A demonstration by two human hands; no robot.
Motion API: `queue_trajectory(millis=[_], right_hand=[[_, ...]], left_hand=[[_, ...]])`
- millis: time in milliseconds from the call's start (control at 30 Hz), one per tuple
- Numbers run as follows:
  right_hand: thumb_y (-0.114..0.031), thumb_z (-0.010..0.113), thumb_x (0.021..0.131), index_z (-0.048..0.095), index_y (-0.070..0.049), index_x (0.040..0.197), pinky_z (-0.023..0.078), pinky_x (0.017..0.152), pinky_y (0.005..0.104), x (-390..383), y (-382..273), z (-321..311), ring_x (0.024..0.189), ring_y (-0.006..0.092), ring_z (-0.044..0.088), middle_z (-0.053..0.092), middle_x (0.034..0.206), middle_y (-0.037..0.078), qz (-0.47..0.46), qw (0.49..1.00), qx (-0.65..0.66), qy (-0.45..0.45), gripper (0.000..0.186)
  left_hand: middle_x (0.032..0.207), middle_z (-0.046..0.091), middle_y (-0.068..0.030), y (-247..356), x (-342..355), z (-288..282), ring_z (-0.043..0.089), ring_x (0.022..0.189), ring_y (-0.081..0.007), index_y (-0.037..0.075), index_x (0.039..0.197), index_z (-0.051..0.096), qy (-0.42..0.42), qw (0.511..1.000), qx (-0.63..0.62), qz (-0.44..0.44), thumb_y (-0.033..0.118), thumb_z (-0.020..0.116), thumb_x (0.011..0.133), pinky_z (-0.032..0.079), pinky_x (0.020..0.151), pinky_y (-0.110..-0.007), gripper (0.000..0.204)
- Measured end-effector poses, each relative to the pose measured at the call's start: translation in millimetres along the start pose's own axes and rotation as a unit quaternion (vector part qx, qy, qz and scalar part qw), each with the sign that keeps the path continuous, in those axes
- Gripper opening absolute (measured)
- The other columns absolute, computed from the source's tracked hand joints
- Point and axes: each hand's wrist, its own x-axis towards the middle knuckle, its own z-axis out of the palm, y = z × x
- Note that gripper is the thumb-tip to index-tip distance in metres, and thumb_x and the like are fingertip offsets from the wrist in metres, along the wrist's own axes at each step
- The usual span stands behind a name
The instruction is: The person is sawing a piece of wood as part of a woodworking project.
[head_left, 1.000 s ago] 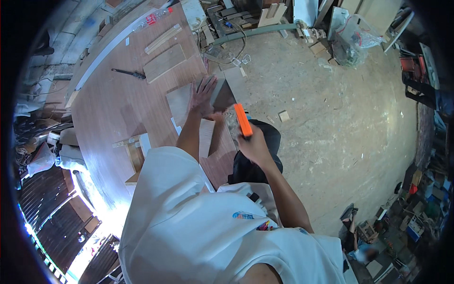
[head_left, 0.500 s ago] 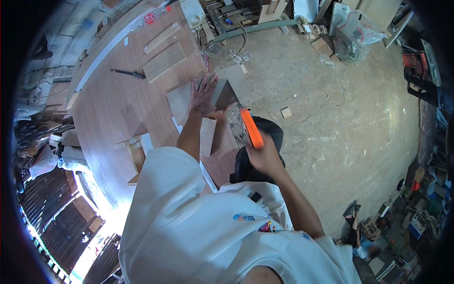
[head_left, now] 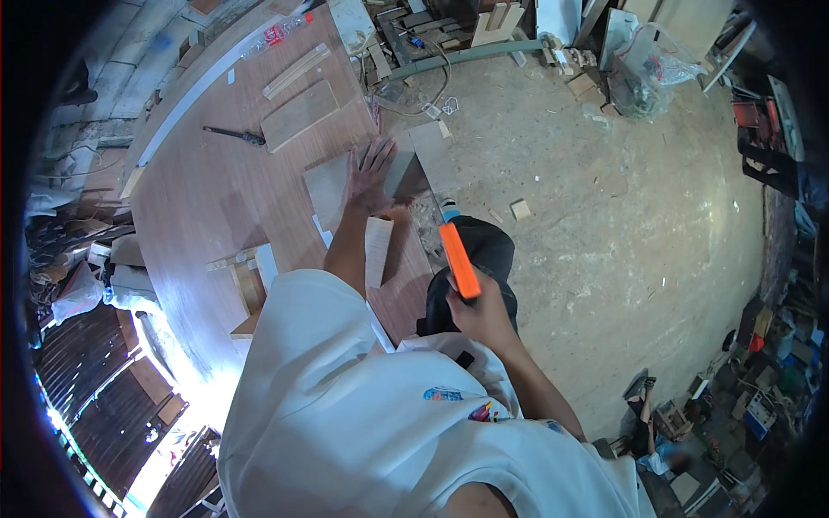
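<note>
My right hand (head_left: 484, 309) is wrapped round the orange handle of a handsaw (head_left: 459, 261), out past the table's right edge. The thin blade runs away from me toward a flat wooden board (head_left: 325, 186) and is hard to make out. My left hand (head_left: 371, 180) lies flat on that board with its fingers spread, pressing it to the tabletop. Part of the board (head_left: 434, 155) reaches beyond the edge. Just nearer than my left hand, a small pale wood block (head_left: 377, 250) rests on the table.
Farther along the wood-grained table (head_left: 190, 190) lie a thin board (head_left: 300, 116), narrow strips (head_left: 296, 71), a dark slender tool (head_left: 233, 135) and a plastic bottle (head_left: 276, 34). A wooden frame piece (head_left: 249, 281) sits left. Scrap wood and a clear bag (head_left: 648, 78) stand on the floor.
My right hand has drawn the saw back toward my body. My left hand and the board have stayed in place.
</note>
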Motion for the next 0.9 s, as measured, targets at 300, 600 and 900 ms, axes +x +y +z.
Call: queue_trajectory(millis=[300, 600, 900], right_hand=[[0.003, 0.056, 0.078, 0.052, 0.002, 0.087, 0.044, 0.066, 0.03, 54, 24, 11, 0.069, 0.0153, 0.051, 0.05, 0.074, 0.008, 0.021, 1.0, -0.017, 0.003, 0.01], [0.003, 0.055, 0.079, 0.053, 0.0, 0.087, 0.044, 0.065, 0.028, -4, 2, -9, 0.07, 0.0112, 0.051, 0.051, 0.074, 0.004, 0.011, 1.0, -0.01, -0.021, 0.009], [0.002, 0.055, 0.076, 0.051, 0.0, 0.084, 0.043, 0.065, 0.0306, 55, 18, 10, 0.07, 0.0127, 0.048, 0.048, 0.072, 0.007, 0.018, 1.0, -0.004, -0.024, 0.009]], left_hand=[[0.157, 0.023, 0.0022, 0, 9, 24, 0.018, 0.146, -0.0219, 0.017, 0.15, 0.025, 0.085, 0.993, 0.078, 0.019, 0.057, 0.081, 0.05, 0.014, 0.115, -0.061, 0.121], [0.157, 0.023, 0.001, -7, -5, 3, 0.018, 0.146, -0.0241, 0.016, 0.151, 0.023, 0.006, 1.0, 0.027, -0.001, 0.066, 0.079, 0.047, 0.013, 0.114, -0.062, 0.128], [0.156, 0.025, -0.0002, -13, 12, 18, 0.02, 0.145, -0.0244, 0.014, 0.151, 0.023, 0.063, 0.998, -0.004, 0.014, 0.073, 0.075, 0.045, 0.013, 0.114, -0.063, 0.131]])
